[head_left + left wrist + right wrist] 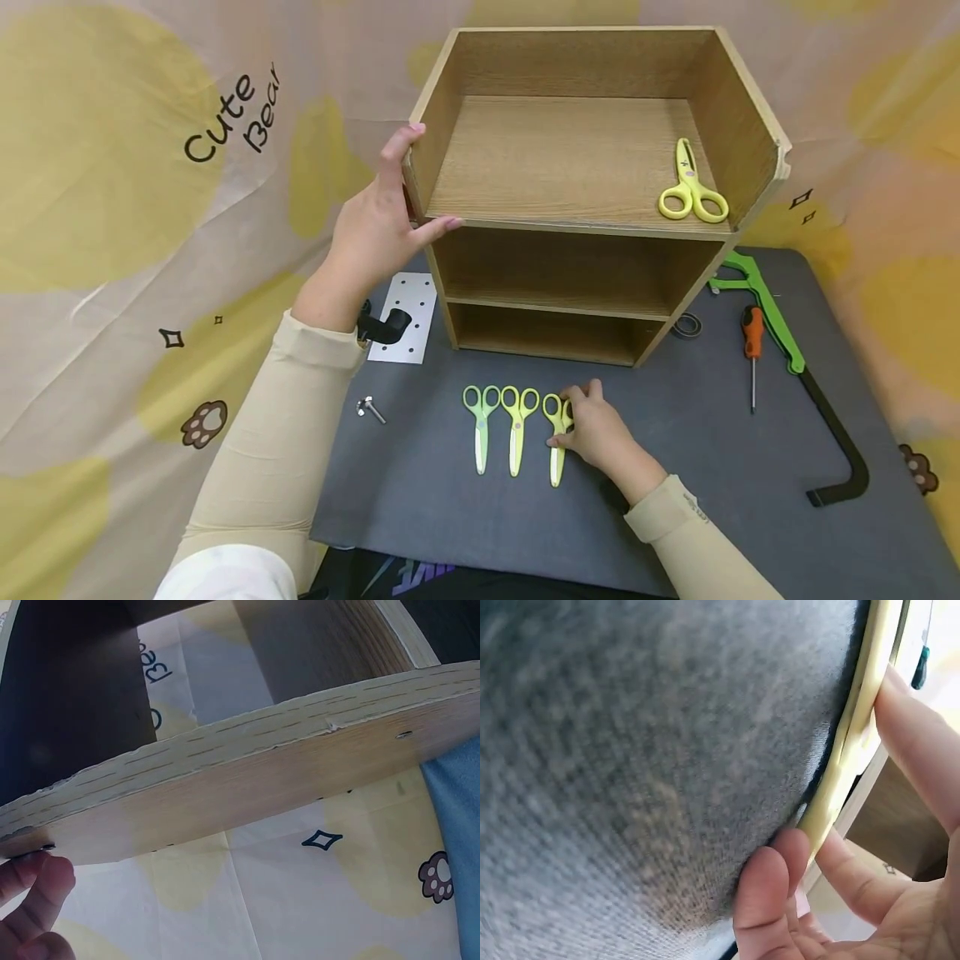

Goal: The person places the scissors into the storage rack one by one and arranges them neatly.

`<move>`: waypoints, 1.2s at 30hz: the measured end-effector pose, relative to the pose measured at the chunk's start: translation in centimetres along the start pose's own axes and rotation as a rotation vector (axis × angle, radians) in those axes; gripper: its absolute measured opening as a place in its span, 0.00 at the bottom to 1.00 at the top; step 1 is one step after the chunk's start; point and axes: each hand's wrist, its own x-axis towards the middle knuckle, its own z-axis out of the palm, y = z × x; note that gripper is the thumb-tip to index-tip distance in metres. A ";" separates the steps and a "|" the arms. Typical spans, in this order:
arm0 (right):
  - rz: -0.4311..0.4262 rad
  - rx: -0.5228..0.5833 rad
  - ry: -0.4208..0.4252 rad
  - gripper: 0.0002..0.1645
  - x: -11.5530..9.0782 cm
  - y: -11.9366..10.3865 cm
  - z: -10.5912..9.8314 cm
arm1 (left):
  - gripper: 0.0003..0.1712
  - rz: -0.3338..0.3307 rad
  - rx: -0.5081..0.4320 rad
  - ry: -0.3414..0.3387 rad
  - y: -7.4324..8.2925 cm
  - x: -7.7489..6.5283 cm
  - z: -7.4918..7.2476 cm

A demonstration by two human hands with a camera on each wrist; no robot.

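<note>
My left hand (375, 229) grips the left side of a wooden shelf (558, 158), thumb at its front edge and a finger up along the side panel. In the left wrist view its fingertips touch the end of the wooden panel (240, 802). My right hand (600, 429) pinches yellow scissors (556, 467) near their handles, low over the grey table. In the right wrist view fingers and thumb lie on both sides of their yellow edge (844, 754). To their left lie yellow scissors (517, 425) and green scissors (482, 425), handles pointing away from me.
Another pair of yellow scissors (690, 187) lies on the top shelf, right side. On the right are an orange screwdriver (753, 350), a green-handled tool with a black bar (780, 325) and a black ring (686, 326). A white perforated plate (405, 333) and a bolt (371, 409) lie left.
</note>
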 end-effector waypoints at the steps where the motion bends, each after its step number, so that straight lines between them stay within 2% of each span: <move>1: 0.009 0.017 -0.006 0.45 0.0 0.1 0.0 | 0.60 0.003 0.000 -0.002 0.0 0.0 0.1; 7: 0.051 0.041 -0.035 0.42 0.1 0.6 -0.1 | 0.60 0.007 -0.008 0.007 -0.1 0.0 0.4; 12: 0.043 0.081 -0.063 0.32 -0.5 0.7 -0.9 | 0.60 0.005 -0.011 0.003 -0.2 0.0 0.5; 19: -0.065 0.046 -0.059 0.15 -2.5 -0.2 -4.0 | 0.60 -0.004 -0.013 0.000 -0.1 0.0 0.5; 23: -0.123 0.036 0.001 0.08 -3.7 -1.5 -6.4 | 0.59 -0.006 -0.017 0.002 -0.1 0.1 0.4; 26: -0.192 0.032 0.091 0.08 -4.6 -3.0 -8.1 | 0.59 -0.012 -0.018 0.004 -0.2 0.1 0.4; 29: -0.314 0.020 0.269 0.12 -5.8 -4.8 -10.3 | 0.59 -0.014 -0.018 0.006 -0.2 0.0 0.3; 32: -0.459 0.009 0.482 0.17 -7.1 -6.4 -12.6 | 0.59 -0.013 -0.020 0.004 -0.1 0.0 0.2; 36: -0.615 0.094 0.726 0.22 -8.1 -8.2 -15.4 | 0.59 -0.007 -0.023 0.004 0.0 0.0 0.2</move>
